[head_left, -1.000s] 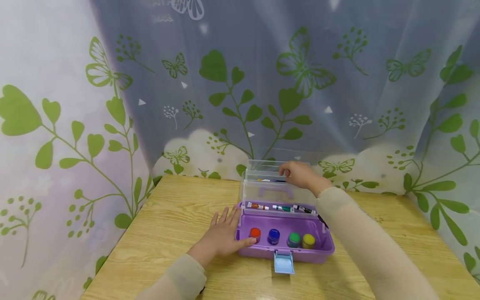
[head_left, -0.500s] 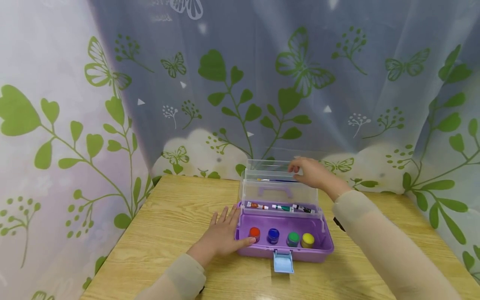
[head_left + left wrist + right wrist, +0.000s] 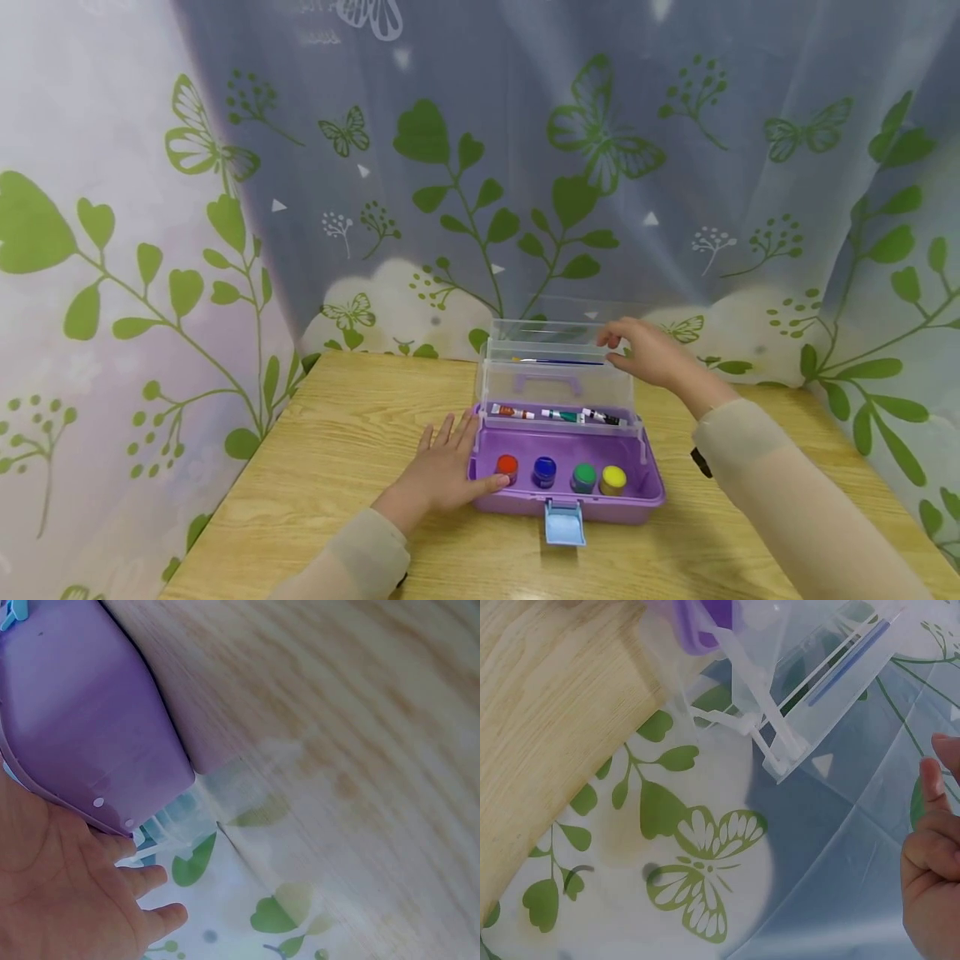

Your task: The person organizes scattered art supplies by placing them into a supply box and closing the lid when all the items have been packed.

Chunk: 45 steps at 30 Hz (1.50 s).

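A purple paint box [image 3: 510,505] stands open on the table. My left hand [image 3: 442,475] rests against its left end, fingers spread and thumb over the front rim. In the left wrist view the palm lies beside the purple wall. My right hand [image 3: 652,354] is at the right end of the raised clear upper tray [image 3: 498,354], fingers loosely bent, nothing visible in them. A blue paintbrush [image 3: 562,362] lies in that tray. The lower tray holds orange [image 3: 512,412], green [image 3: 564,416] and black paint tubes [image 3: 604,417].
In the box bottom stand red [image 3: 507,467], blue [image 3: 544,472], green [image 3: 584,477] and yellow paint jars [image 3: 613,479]. A light blue latch [image 3: 564,525] hangs at the front. A patterned curtain [image 3: 480,208] borders the wooden table [image 3: 352,417] at the back.
My right hand has moved right along the upper tray, away from the paintbrush, uncovering more of its handle. The left hand stays in place on the box.
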Each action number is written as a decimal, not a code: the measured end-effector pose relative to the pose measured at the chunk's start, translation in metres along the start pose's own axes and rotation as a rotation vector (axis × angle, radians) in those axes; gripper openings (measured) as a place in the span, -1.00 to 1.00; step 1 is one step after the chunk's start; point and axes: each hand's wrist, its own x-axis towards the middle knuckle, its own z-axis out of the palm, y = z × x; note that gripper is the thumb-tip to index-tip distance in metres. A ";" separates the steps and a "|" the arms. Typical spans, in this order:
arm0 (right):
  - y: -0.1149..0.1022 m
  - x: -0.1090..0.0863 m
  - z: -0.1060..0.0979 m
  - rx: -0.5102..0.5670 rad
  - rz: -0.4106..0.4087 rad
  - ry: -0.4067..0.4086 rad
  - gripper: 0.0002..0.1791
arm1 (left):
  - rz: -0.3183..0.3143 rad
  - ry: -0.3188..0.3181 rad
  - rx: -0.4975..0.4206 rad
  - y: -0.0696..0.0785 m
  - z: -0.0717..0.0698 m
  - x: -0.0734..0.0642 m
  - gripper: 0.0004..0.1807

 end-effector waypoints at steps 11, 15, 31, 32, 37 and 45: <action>0.004 -0.022 -0.004 0.000 0.000 0.040 -0.79 | -0.003 0.009 -0.005 -0.002 0.002 0.002 0.20; 0.009 -0.032 -0.001 0.000 0.026 0.045 -0.78 | -0.002 0.010 -0.003 -0.003 0.004 0.002 0.20; 0.023 -0.061 0.010 0.022 0.056 0.078 -0.80 | -0.002 0.019 -0.009 -0.003 0.005 0.002 0.24; 0.024 -0.062 0.011 0.023 0.049 0.083 -0.81 | -0.002 0.020 -0.008 -0.003 0.005 0.002 0.24; 0.028 -0.066 0.018 0.027 0.022 0.117 -0.81 | -0.002 0.024 -0.004 -0.004 0.006 0.002 0.24; 0.026 -0.073 0.022 0.041 0.068 0.094 -0.78 | 0.014 0.033 -0.016 -0.003 0.005 0.001 0.22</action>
